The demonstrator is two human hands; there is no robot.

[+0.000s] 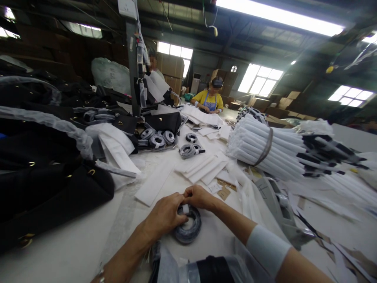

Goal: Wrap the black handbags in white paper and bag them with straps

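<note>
A dark coiled strap (pixel 194 232) in clear wrap lies on the white table in front of me, with a small white band (pixel 185 209) around its upper part. My left hand (pixel 166 212) is closed on the coil's left side, its thumb over the ring near the band. At the coil's far edge, my right hand (pixel 198 197) pinches with bent fingers beside the left fingertips. What sits in that pinch is too small to make out. Close to my body lies a black and clear plastic-wrapped item (pixel 215 269).
Black bags (pixel 53 192) with gold fittings are heaped at left. Further coiled straps (pixel 188 150) and white paper strips (pixel 203 167) lie ahead. At right are a banded bundle of white-wrapped straps (pixel 265 145), a grey tape dispenser (pixel 279 204) and scissors (pixel 309 224). A co-worker (pixel 209 100) sits across.
</note>
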